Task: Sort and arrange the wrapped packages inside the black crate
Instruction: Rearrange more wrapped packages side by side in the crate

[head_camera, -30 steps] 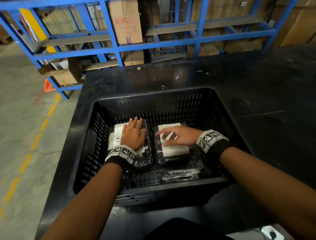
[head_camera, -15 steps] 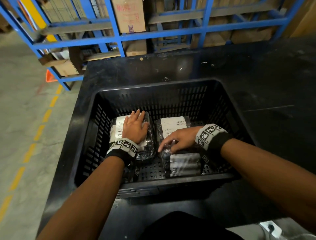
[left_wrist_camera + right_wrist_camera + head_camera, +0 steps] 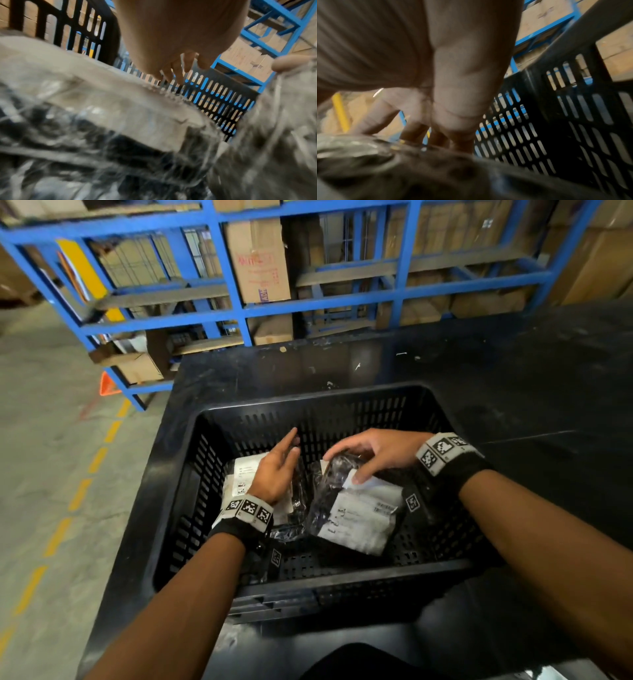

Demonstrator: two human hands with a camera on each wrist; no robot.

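- A person stands at a black bench (image 3: 513, 392) with both arms reaching down into a black crate (image 3: 308, 405), a slotted plastic box that sits toward the bench's near left corner.
- Two wrapped packages are in the crate, each a dark item in clear plastic film with a white label.
- The right hand (image 3: 380, 450) holds the right-hand package (image 3: 359, 518) by its upper end. The fingers curl over the top and the thumb presses on the white label. The package is tilted, its far end raised off the crate floor.
- The left hand (image 3: 277, 470) is relaxed and spread wide, fingers pointing toward the crate's far wall. It hovers over the left-hand package (image 3: 239, 481), which lies flat against the crate's left side. It grips nothing; whether the heel of the hand touches the wrap is hard to tell, as the wrist view is blurred.
- The step in hand looks like setting the lifted package down beside its neighbour.
- To do it well, lower the package label up, square its long edge to the other package, and keep it from overlapping.
- The film looks slippery and loose, so a firm hold on the item itself, not only the wrap, seems wise.
- The free left hand could steady the flat package so it does not shift.
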